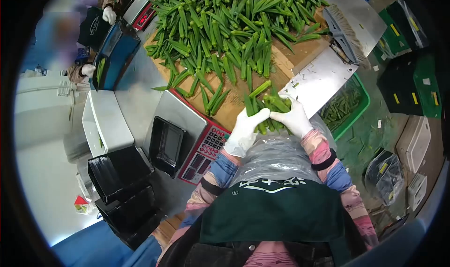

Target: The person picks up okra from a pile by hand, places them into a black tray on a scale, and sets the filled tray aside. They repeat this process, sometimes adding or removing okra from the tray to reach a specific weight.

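Observation:
A bunch of okra (268, 108) is gripped between my two white-gloved hands, close to my apron at the near edge of the work surface. My left hand (244, 130) closes round its left side, thumb across the front. From the right, my right hand (294, 118) wraps the same bunch, and the two thumbs nearly meet. Beyond my hands lies a large heap of loose okra (220, 28) on brown cardboard (281, 56). To the left, a scale (201, 140) with a red keypad carries a black plastic tray (167, 142).
Stacks of black trays (119, 173) and a white bin (107, 121) stand left. A brush (347, 35) rests by a metal sheet (323, 79) at right, above a green basket (358, 112) of okra pieces. A co-worker's gloved hand (108, 15) is near another scale (144, 15).

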### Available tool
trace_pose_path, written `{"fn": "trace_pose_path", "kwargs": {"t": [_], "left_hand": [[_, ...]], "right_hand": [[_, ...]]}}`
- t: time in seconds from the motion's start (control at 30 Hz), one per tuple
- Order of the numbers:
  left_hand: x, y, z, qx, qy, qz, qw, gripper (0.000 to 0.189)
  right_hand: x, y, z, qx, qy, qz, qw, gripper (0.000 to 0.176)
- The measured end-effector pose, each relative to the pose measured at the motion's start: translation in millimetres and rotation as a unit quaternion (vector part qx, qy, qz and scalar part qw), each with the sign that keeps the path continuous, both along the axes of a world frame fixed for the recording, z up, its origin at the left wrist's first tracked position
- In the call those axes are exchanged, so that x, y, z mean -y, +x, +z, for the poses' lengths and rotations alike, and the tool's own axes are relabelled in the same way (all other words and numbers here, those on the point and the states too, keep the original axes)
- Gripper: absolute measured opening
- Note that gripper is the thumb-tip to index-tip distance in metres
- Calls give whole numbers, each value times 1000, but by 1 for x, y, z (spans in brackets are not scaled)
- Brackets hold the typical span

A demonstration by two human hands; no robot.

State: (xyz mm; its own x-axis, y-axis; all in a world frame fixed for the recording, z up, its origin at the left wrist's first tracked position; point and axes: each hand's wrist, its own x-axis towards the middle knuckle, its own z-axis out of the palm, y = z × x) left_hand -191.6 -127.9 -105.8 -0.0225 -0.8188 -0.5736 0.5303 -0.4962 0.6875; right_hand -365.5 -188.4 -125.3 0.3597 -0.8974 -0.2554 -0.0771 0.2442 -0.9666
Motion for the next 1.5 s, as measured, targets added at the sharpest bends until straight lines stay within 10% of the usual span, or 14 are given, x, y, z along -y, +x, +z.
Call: {"fn": "trace_pose_path", "kwargs": {"t": [0.23,0.47,0.6,0.73,0.87,1.0,1.13,1.23,1.5], "left_hand": [[-1,-2,29,-118,-38,3,992,33],[7,6,29,202,-54,-37,977,27],[22,68,-4,731,-41,-53,679,25],[40,83,-52,881,8,-225,415,3],[57,78,-58,898,21,-249,363,7],[60,85,-30,806,-8,-228,546,12],[53,63,10,299,-136,-96,940,36],[43,45,26,27,-36,-142,989,31],[14,35,55,-147,-21,-3,989,41]], "right_hand": [[-2,-7,21,129,178,-10,975,57],[8,-87,38,-8,136,-99,986,49],[17,-205,6,-353,-97,-204,908,38],[17,-205,9,-228,4,-264,937,32],[6,-135,30,-97,103,-195,971,24],[4,-83,10,33,189,-113,975,30],[11,-39,12,174,285,-17,943,37],[9,-6,16,283,319,-15,904,38],[7,1,24,355,371,39,857,36]]}}
